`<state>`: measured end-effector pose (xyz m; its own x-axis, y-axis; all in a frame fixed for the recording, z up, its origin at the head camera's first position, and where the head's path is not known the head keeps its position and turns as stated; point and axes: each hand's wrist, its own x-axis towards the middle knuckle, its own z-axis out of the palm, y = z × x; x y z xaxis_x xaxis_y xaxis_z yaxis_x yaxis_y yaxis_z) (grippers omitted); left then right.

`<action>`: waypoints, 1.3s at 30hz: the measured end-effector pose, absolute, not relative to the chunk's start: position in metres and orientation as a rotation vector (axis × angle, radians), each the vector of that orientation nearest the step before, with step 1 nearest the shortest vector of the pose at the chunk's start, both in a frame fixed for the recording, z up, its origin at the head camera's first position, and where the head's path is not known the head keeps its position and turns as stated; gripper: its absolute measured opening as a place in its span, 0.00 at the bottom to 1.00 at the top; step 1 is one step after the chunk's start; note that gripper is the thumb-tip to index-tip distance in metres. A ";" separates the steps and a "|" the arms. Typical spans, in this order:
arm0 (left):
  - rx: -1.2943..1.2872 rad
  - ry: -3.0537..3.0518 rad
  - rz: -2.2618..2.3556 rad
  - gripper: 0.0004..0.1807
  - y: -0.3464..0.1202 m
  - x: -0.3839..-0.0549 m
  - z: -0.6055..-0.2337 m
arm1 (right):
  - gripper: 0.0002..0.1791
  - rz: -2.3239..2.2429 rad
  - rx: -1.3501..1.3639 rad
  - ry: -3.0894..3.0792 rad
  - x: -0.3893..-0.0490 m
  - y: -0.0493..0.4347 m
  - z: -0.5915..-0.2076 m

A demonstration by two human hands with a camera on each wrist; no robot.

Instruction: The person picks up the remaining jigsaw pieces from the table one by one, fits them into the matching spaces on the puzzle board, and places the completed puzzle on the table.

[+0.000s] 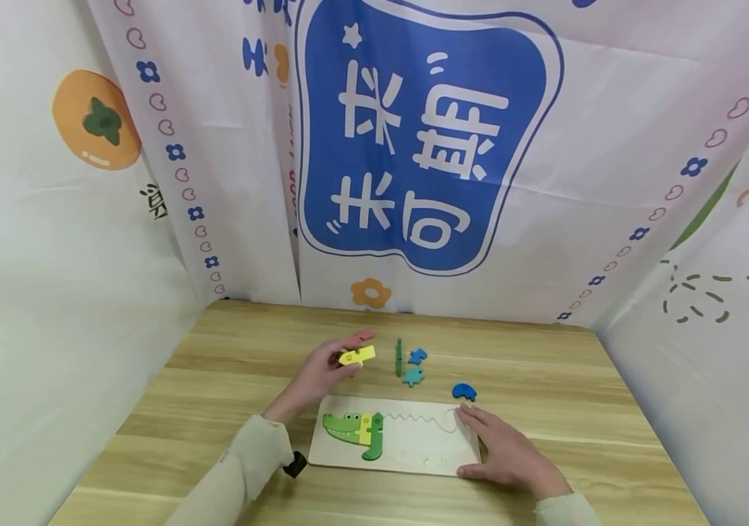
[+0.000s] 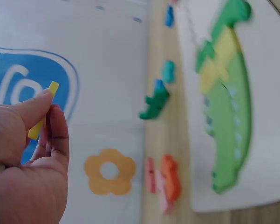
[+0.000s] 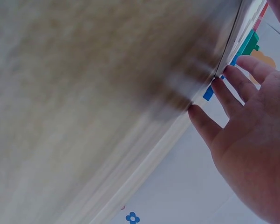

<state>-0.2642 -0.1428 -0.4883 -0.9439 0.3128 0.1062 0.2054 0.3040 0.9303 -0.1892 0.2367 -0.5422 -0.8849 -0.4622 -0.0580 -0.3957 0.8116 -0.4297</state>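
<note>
My left hand (image 1: 318, 374) pinches a yellow puzzle piece (image 1: 357, 356) between thumb and fingers, above the table behind the board. In the left wrist view this piece (image 2: 35, 131) appears edge-on. Below lies a pale wooden puzzle board (image 1: 413, 449) with wavy outlines on it. At its left end sit a green crocodile head (image 1: 341, 424), a yellow piece (image 1: 365, 431) and a green piece with a foot (image 1: 376, 440), side by side. My right hand (image 1: 506, 447) rests at the board's right end, fingers spread and touching its edge.
Behind the board lie loose pieces: dark green (image 1: 399, 358), blue (image 1: 418, 356), teal (image 1: 413, 376), dark blue (image 1: 464, 392) and pinkish red (image 1: 364, 335). The left wrist view also shows an orange piece (image 2: 170, 177). Printed cloth (image 1: 249, 241) walls the table (image 1: 170, 409).
</note>
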 end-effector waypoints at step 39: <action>0.546 2.174 2.082 0.24 -0.127 -0.248 -0.463 | 0.58 -0.609 -0.679 2.835 -0.190 0.238 -0.544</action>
